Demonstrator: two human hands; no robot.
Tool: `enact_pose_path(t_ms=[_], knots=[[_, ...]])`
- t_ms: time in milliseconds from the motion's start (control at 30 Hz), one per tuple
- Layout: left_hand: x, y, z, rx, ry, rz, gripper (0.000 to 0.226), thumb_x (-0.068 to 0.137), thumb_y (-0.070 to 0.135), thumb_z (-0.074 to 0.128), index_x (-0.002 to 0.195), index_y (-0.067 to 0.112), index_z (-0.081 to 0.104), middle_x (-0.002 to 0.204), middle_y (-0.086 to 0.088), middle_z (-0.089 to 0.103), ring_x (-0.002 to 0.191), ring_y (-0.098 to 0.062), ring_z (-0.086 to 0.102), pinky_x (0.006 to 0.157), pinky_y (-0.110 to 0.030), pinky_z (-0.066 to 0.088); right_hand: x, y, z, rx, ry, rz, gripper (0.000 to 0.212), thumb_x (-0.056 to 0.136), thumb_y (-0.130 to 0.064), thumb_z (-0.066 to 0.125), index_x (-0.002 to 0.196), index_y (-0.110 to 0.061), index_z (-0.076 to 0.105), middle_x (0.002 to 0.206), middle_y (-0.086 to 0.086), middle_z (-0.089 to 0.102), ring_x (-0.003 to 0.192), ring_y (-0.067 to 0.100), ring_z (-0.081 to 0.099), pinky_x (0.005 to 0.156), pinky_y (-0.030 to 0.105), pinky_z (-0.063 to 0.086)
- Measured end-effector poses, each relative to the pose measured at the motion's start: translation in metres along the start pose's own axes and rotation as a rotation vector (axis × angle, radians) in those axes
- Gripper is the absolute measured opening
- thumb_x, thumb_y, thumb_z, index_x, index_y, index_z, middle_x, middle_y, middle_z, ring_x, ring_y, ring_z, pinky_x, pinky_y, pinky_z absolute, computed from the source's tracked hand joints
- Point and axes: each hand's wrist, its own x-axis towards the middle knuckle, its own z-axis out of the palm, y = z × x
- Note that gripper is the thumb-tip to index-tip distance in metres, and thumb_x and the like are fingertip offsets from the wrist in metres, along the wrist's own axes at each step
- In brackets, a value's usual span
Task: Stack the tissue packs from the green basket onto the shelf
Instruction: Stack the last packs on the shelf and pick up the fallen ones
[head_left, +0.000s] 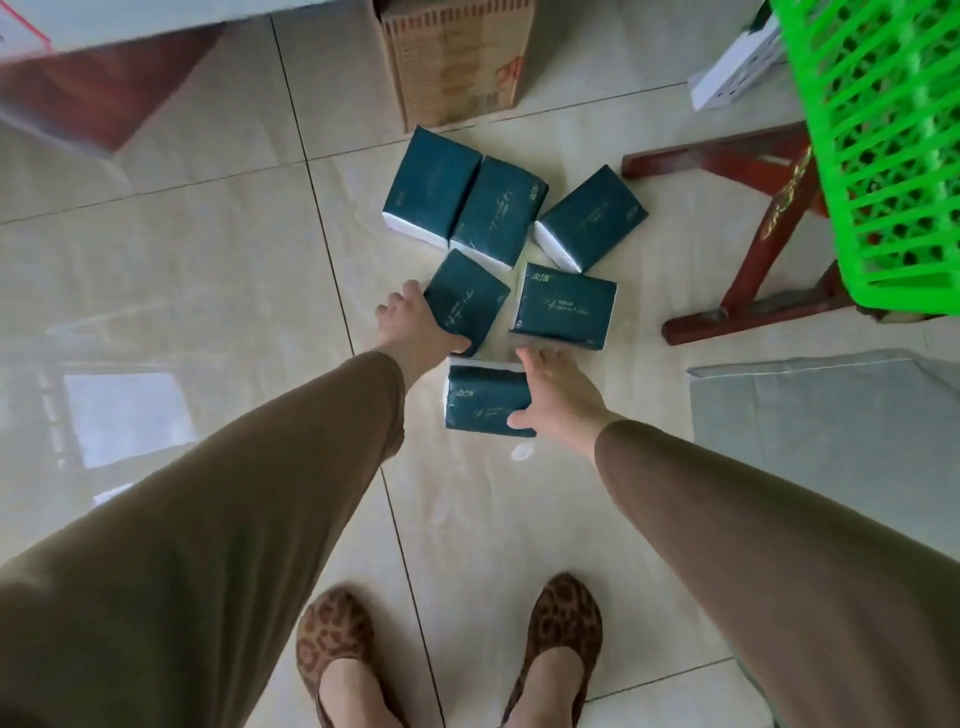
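Several dark green tissue packs lie scattered on the tiled floor. My left hand (415, 325) grips the left side of one tilted pack (470, 299). My right hand (558, 397) grips the right end of the nearest pack (480, 402). Another pack (566, 306) lies just beyond my right hand. Three more packs (498, 208) lie farther off, two of them overlapping. The green basket (883, 156) sits tilted at the upper right, on a dark red wooden stool (753, 260).
A cardboard box (457, 57) stands beyond the packs. A red and white box (93, 98) is at the upper left, a grey cloth (831, 431) at the right. A white slotted item (737, 73) lies beside the basket. My feet in leopard-print shoes (452, 654) stand below.
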Motion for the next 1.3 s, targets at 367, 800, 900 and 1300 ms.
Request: enact_pose_path(t_ms=[367,800,900,1300], knots=[[-0.153,-0.051,-0.107,-0.108,-0.029,-0.044,0.044,0.080,0.043,0.073,0.106,0.016,0.050,0.097,-0.003,0.060,0.083,-0.021,0.056,0.057,-0.029,0.041,-0.152,-0.049,-0.064,0.462,-0.049,0.137,0.042,0.077,-0.040,0.075,0.101,-0.022,0.046,0.099,-0.005,0.060,0.087,0.016,0.063,0.064,0.022,0.049],[-0.459,0.008,-0.506,-0.270,0.270,0.235,0.029,0.078,0.027,0.071,0.094,0.025,0.047,0.094,0.004,0.047,0.082,-0.019,0.050,0.062,-0.033,0.038,-0.391,-0.210,-0.416,1.008,0.258,-0.017,0.040,0.073,-0.002,0.080,0.105,-0.005,0.055,0.085,0.004,0.057,0.074,0.012,0.054,0.066,0.024,0.042],[-0.501,0.025,-0.597,-0.197,0.386,0.352,0.035,0.073,0.034,0.074,0.095,0.032,0.048,0.091,0.012,0.051,0.078,-0.008,0.050,0.059,-0.027,0.034,-0.429,-0.242,-0.500,1.106,0.320,-0.198,0.042,0.070,-0.010,0.079,0.108,-0.021,0.063,0.100,-0.004,0.074,0.087,0.008,0.069,0.076,0.021,0.051],[-0.456,0.124,-0.804,0.096,0.707,0.551,0.042,0.077,0.032,0.078,0.114,0.021,0.061,0.105,0.001,0.054,0.095,-0.019,0.051,0.079,-0.033,0.043,-0.374,-0.293,-0.715,1.143,0.542,-0.437,0.043,0.070,-0.019,0.077,0.108,-0.026,0.058,0.111,0.000,0.071,0.102,0.013,0.068,0.086,0.025,0.050]])
